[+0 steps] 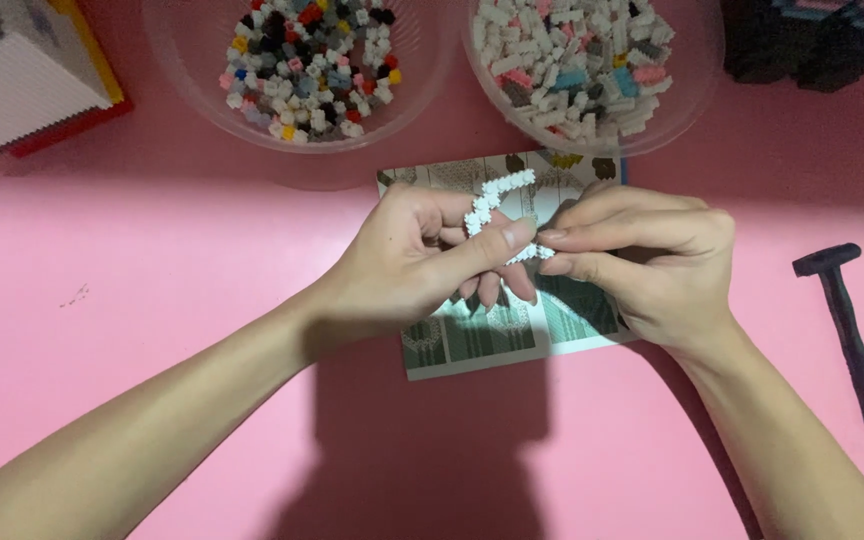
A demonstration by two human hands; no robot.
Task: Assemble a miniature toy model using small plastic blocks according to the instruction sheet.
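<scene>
On the pink table (152, 300), near its far edge, left hand (407, 262) and right hand (642, 262) both pinch a white strip of tiny plastic bricks (497, 200) above a printed instruction sheet (472, 345).

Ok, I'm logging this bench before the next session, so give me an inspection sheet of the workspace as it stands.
Surface: pink table, one small dark smudge at the left.
Job's things: chain of small white bricks, pinched between both hands over a printed instruction sheet.
Clutter: two clear bowls, one of mixed coloured bricks, one of mostly white and grey bricks; black hammer-shaped tool lying at the right.
Grippers: left hand and right hand, both closed on the chain.
Cables: nothing seen.
Surroundings: white brick build with yellow and red edges top left; dark brick build top right.
</scene>
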